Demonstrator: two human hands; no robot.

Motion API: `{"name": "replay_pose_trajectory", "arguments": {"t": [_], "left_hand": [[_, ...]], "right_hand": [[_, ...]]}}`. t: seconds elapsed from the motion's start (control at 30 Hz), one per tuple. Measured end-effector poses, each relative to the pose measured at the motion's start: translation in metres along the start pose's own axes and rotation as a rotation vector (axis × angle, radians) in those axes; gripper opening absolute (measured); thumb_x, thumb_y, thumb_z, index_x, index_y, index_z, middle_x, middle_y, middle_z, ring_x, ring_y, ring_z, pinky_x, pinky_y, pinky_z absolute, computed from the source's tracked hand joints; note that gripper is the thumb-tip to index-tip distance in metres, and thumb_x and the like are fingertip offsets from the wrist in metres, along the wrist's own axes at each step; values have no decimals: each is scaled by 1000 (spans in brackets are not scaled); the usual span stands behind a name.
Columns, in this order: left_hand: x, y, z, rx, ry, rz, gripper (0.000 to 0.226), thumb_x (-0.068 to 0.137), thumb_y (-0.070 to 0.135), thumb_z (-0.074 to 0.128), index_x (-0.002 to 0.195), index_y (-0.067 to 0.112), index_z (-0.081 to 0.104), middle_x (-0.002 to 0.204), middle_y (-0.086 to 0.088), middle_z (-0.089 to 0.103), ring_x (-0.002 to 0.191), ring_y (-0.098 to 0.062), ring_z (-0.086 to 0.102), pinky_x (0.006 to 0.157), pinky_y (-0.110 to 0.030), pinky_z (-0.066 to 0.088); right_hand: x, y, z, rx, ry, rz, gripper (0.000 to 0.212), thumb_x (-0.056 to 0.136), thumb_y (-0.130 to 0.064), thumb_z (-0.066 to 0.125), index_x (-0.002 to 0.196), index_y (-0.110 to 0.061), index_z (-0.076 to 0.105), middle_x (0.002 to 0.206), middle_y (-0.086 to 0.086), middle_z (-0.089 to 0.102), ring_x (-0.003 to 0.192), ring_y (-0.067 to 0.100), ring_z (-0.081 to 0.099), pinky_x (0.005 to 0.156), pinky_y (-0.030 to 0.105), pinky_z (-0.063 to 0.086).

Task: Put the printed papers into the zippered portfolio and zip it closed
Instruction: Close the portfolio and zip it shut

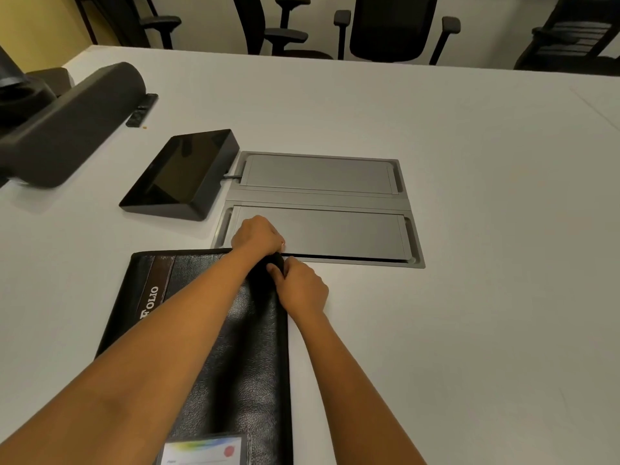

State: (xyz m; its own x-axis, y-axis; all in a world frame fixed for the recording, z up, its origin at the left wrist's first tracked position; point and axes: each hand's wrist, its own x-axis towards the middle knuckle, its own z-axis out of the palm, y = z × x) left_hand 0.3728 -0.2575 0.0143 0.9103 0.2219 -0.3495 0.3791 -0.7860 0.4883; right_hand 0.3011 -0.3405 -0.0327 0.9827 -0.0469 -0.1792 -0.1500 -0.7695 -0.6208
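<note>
Head cam, looking down at the white table [469,229]. Portfolio [191,273] lies flat and closed on the near side, a bit left of centre, and both hands are bunched up at its far right corner. Left hand [256,234] sits over the far edge right at that corner, fingers curled down ard it, forearm lying across the cover. Right hand [302,290] is just beside it on the right edge, thumb on top of the corner, fingers curled against the side, so it's gripping the edge too. Can't tell if either has a zipper pull pinched, that bit's hidden btw the two hands.

Looks-wise: black grainy leathery cover, shiny w/ some glare. A brown strip [152,286] runs down the left side w/ white letters "FOLIO" readable. There's a clear pocket at the near edge w/ a white card [204,449] in it, red dot on the card. Just past the far edge there's a grey double-flap hatch [318,176] set in the tabletop, w/ a black screen unit [181,176] to its left.
</note>
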Motion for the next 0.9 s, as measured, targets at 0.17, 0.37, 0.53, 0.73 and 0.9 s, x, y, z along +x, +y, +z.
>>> {"name": "replay_pose_trajectory", "arguments": {"t": [0.17,0.37,0.53,0.73,0.9], "left_hand": [[0,-5,-5,-99,169,-146,25,81,10,67,106,9,70,118,-9,66,103,-26,63,76,-30,53],[-5,-9,0,-103,222,-98,21,82,11,70,101,19,73,115,-6,68,108,-25,62,77,-31,51],[-2,-10,-1,-144,205,-106,24,77,14,75,100,20,71,111,-6,69,105,-24,63,73,-30,48],[3,-15,1,-175,282,-169,25,81,5,69,100,20,67,114,-6,66,106,-26,62,67,-31,45],[8,-17,0,-181,294,-203,25,82,5,68,105,15,66,119,-10,64,111,-29,60,77,-34,49]], "right_hand": [[-4,0,1,3,35,4,37,93,-50,41,86,-16,52,95,7,66,85,26,63,65,33,41],[3,-2,-4,43,-17,34,34,92,-48,45,94,-15,51,103,7,65,93,28,62,71,34,42],[19,-15,-10,155,-19,-2,33,92,-39,51,116,-17,54,117,6,57,103,24,59,81,37,46],[25,-18,-2,193,-29,88,30,92,-38,53,113,-17,57,116,5,61,103,25,59,78,35,43],[26,-18,-3,188,-45,105,30,93,-37,51,114,-16,56,118,6,59,105,26,58,77,33,39]]}}
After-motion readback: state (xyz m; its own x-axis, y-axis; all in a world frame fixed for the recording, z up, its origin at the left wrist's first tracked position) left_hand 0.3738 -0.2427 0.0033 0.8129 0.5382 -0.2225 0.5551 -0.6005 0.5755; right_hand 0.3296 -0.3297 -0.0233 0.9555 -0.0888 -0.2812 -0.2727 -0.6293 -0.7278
